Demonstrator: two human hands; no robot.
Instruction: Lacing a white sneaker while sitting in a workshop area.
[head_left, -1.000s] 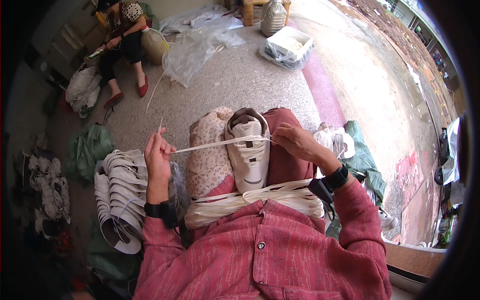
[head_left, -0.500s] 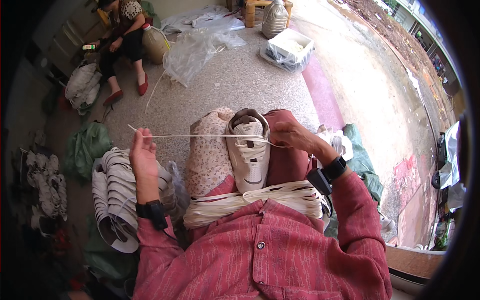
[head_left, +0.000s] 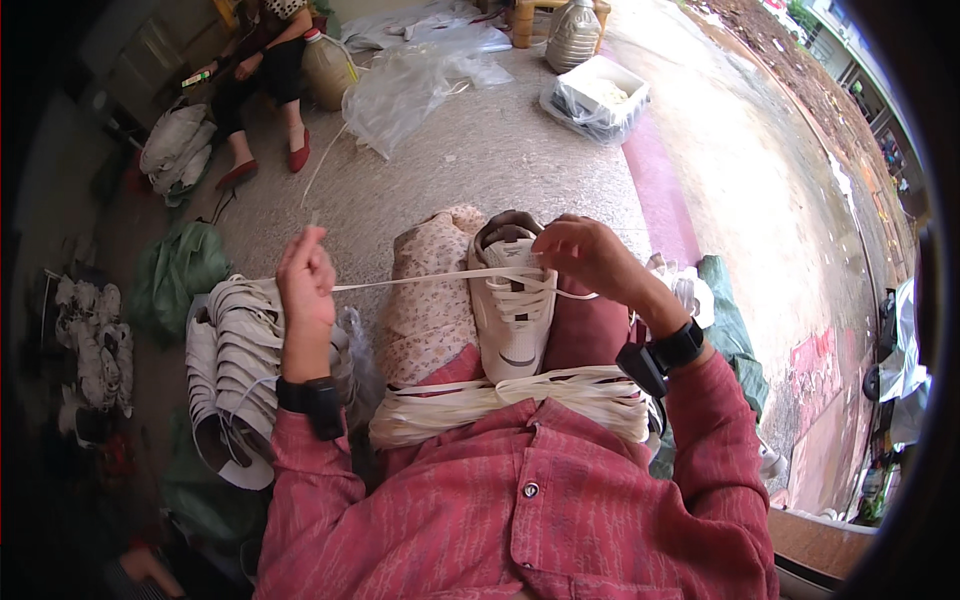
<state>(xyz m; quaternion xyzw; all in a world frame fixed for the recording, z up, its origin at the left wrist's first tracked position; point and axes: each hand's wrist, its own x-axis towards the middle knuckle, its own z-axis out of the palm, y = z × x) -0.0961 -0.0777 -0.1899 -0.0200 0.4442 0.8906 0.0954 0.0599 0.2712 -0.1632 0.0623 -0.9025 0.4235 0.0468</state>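
Observation:
A white sneaker [head_left: 515, 330] with a dark collar stands between my knees, its toe toward me. From its upper eyelets a flat white shoelace [head_left: 400, 280] stretches left to my left hand [head_left: 307, 275], which is closed on it in a raised fist. My right hand [head_left: 590, 255] curls beside the sneaker's collar, fingertips close to its tongue; what they pinch, if anything, is hidden. A loose bit of lace loops out below the right hand. Across my lap lies a thick bundle of white laces [head_left: 430, 415].
Stacked white shoe uppers [head_left: 240, 350] sit by my left arm, with a green sack [head_left: 180, 275] beyond. Ahead are a clear plastic sheet [head_left: 400, 100] and a lined white tub [head_left: 600, 95]. Another person [head_left: 265, 70] sits far left. More white shoe pieces [head_left: 690, 290] lie right.
The left hand has turned and closed more, and the lace hangs slightly lower at its end. My right hand has shifted up toward the collar. The whole view has moved a little.

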